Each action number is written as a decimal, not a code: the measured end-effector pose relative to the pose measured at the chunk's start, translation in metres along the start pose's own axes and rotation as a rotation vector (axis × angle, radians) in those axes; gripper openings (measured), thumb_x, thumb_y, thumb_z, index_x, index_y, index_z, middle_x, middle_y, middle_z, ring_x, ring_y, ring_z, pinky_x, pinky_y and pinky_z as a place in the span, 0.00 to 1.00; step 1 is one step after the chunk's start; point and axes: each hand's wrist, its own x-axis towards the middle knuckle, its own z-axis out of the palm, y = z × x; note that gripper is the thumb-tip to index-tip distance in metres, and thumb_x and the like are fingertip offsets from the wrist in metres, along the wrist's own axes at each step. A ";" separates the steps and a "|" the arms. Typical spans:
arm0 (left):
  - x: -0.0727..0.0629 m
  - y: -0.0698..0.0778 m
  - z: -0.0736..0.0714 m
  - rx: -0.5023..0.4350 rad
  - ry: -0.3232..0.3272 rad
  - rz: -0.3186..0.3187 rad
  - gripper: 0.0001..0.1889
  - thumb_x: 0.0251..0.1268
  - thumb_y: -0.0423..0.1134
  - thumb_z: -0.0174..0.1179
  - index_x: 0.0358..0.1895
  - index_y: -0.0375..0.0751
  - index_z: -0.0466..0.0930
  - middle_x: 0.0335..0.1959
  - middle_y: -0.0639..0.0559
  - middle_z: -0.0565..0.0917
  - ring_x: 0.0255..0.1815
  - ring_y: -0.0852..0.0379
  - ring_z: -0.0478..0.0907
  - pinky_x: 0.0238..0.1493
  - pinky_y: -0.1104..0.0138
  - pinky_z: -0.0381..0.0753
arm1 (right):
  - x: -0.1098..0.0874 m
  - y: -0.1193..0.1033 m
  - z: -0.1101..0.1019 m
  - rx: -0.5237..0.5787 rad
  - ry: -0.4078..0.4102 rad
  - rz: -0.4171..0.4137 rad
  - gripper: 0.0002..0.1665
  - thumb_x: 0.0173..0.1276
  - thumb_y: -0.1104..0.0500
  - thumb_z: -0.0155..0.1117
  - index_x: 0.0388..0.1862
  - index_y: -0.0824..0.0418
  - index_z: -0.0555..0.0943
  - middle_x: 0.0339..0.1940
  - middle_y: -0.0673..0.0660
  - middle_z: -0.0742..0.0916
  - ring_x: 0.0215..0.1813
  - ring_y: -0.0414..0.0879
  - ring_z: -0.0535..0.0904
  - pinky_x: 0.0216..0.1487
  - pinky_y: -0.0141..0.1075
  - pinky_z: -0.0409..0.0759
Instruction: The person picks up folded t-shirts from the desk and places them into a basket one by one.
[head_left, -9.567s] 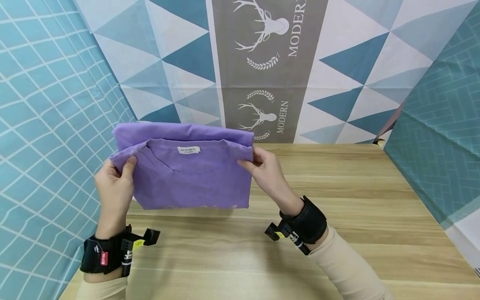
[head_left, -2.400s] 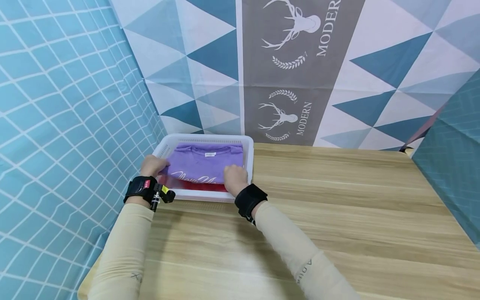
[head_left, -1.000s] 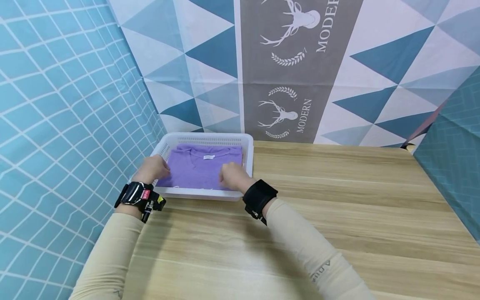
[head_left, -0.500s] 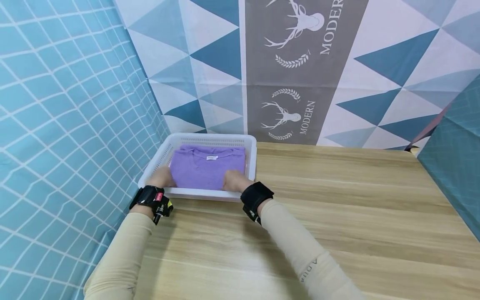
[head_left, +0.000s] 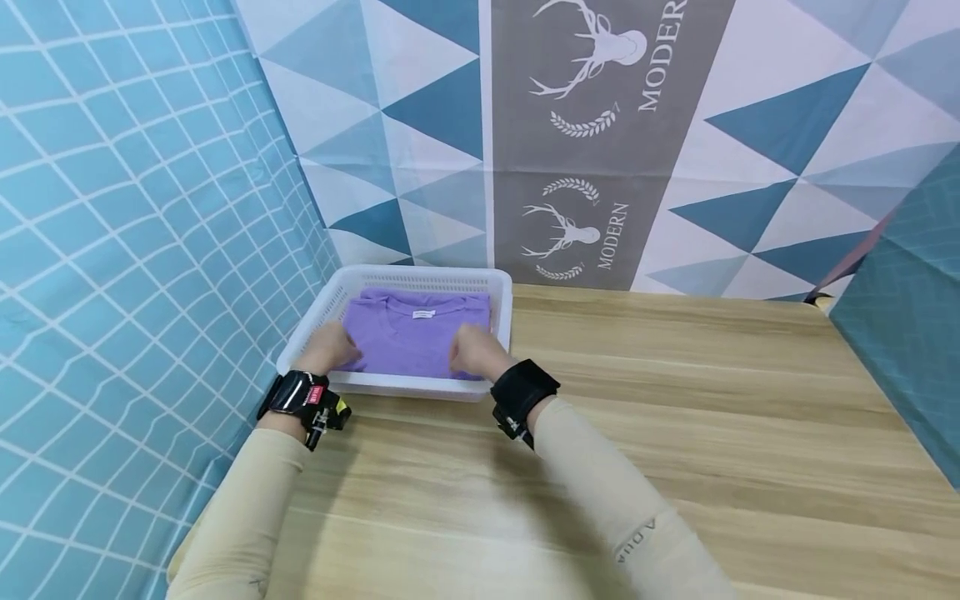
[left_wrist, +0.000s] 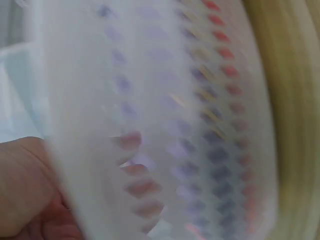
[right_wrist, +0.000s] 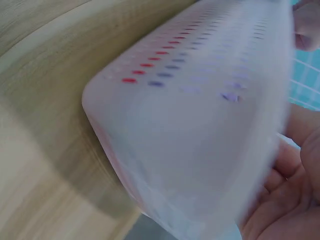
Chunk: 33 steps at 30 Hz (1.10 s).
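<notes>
A folded purple T-shirt [head_left: 408, 333] with a white neck label lies in a white perforated plastic basket [head_left: 375, 387], its neckline toward the back. My left hand [head_left: 327, 348] reaches over the rim to the shirt's front left. In the left wrist view, parts of that left hand [left_wrist: 27, 185] show beyond the basket wall and through its holes. Over the shirt's front right is my right hand [head_left: 477, 352], its fingers bent downward. The basket wall hides the fingertips of the right hand [right_wrist: 290, 195] in the right wrist view. Whether either hand pinches the cloth is unclear.
Red shows through the lower holes of the basket wall [right_wrist: 190, 115], below the purple. The basket stands at the back left of the wooden table [head_left: 637, 433]. A blue gridded sheet [head_left: 150, 208] hangs close on the left, and a patterned backdrop [head_left: 570, 150] rises behind.
Earlier, both hands held the shirt up by its shoulders. It then went into the basket, over something red. White lettering at its front has dropped from sight. Lately both hands shift slightly at its front corners.
</notes>
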 end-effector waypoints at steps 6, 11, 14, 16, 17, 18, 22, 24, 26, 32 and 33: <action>-0.012 0.050 0.005 -0.033 0.165 0.161 0.12 0.64 0.33 0.57 0.40 0.25 0.83 0.42 0.29 0.85 0.41 0.37 0.84 0.46 0.51 0.82 | -0.035 0.011 -0.022 0.076 0.209 -0.023 0.06 0.60 0.63 0.68 0.34 0.64 0.88 0.35 0.57 0.91 0.39 0.46 0.85 0.43 0.34 0.82; -0.026 0.107 0.024 -0.130 0.280 0.297 0.12 0.66 0.33 0.56 0.43 0.27 0.84 0.40 0.34 0.87 0.41 0.41 0.85 0.46 0.53 0.83 | -0.074 0.033 -0.034 0.143 0.323 -0.002 0.07 0.62 0.63 0.65 0.37 0.65 0.87 0.35 0.59 0.90 0.39 0.49 0.85 0.44 0.37 0.83; -0.035 0.139 0.037 -0.181 0.286 0.379 0.11 0.66 0.33 0.57 0.44 0.28 0.84 0.40 0.36 0.88 0.41 0.44 0.86 0.44 0.55 0.84 | -0.101 0.055 -0.038 0.134 0.382 0.004 0.07 0.62 0.63 0.65 0.36 0.65 0.87 0.35 0.59 0.90 0.39 0.49 0.86 0.44 0.39 0.84; -0.040 0.158 0.047 -0.191 0.289 0.441 0.10 0.65 0.32 0.58 0.43 0.28 0.84 0.39 0.36 0.88 0.40 0.45 0.86 0.43 0.57 0.85 | -0.122 0.072 -0.040 0.118 0.406 0.020 0.08 0.62 0.63 0.65 0.37 0.66 0.86 0.36 0.60 0.90 0.40 0.51 0.86 0.45 0.40 0.84; -0.043 0.166 0.052 -0.182 0.293 0.473 0.10 0.64 0.32 0.58 0.43 0.29 0.84 0.39 0.36 0.88 0.40 0.45 0.86 0.43 0.58 0.85 | -0.132 0.080 -0.042 0.108 0.415 0.032 0.08 0.62 0.63 0.66 0.38 0.66 0.86 0.38 0.61 0.90 0.41 0.52 0.87 0.45 0.41 0.84; -0.045 0.175 0.057 -0.168 0.292 0.497 0.10 0.63 0.32 0.59 0.43 0.29 0.84 0.40 0.37 0.88 0.41 0.45 0.86 0.44 0.58 0.85 | -0.142 0.089 -0.043 0.084 0.428 0.041 0.09 0.62 0.62 0.66 0.40 0.67 0.86 0.39 0.62 0.90 0.42 0.53 0.86 0.45 0.42 0.84; -0.052 0.198 0.076 -0.027 0.301 0.601 0.18 0.62 0.39 0.63 0.52 0.33 0.80 0.52 0.37 0.84 0.52 0.42 0.83 0.52 0.55 0.83 | -0.179 0.122 -0.047 -0.044 0.495 0.064 0.21 0.62 0.56 0.68 0.49 0.69 0.82 0.49 0.67 0.87 0.51 0.59 0.83 0.53 0.48 0.82; -0.054 0.207 0.085 0.049 0.304 0.627 0.25 0.61 0.47 0.64 0.59 0.37 0.75 0.61 0.37 0.78 0.61 0.41 0.77 0.60 0.51 0.78 | -0.194 0.138 -0.048 -0.124 0.526 0.078 0.29 0.62 0.51 0.68 0.56 0.69 0.78 0.56 0.69 0.83 0.60 0.62 0.78 0.59 0.52 0.78; -0.055 0.214 0.093 0.111 0.307 0.629 0.32 0.60 0.54 0.63 0.64 0.42 0.71 0.68 0.39 0.72 0.69 0.40 0.70 0.67 0.46 0.70 | -0.207 0.152 -0.048 -0.182 0.539 0.104 0.36 0.62 0.45 0.67 0.62 0.68 0.74 0.63 0.71 0.77 0.67 0.66 0.71 0.66 0.58 0.71; -0.057 0.223 0.120 0.210 0.297 0.531 0.39 0.59 0.70 0.52 0.70 0.52 0.65 0.76 0.45 0.61 0.78 0.42 0.56 0.76 0.39 0.48 | -0.228 0.177 -0.040 -0.271 0.488 0.252 0.46 0.64 0.32 0.56 0.73 0.55 0.63 0.76 0.70 0.62 0.78 0.71 0.49 0.70 0.74 0.44; -0.057 0.224 0.125 0.223 0.297 0.515 0.40 0.59 0.71 0.51 0.70 0.53 0.65 0.77 0.45 0.60 0.78 0.42 0.54 0.76 0.39 0.47 | -0.230 0.179 -0.038 -0.280 0.478 0.269 0.46 0.63 0.31 0.55 0.74 0.52 0.62 0.77 0.69 0.60 0.78 0.71 0.47 0.69 0.75 0.42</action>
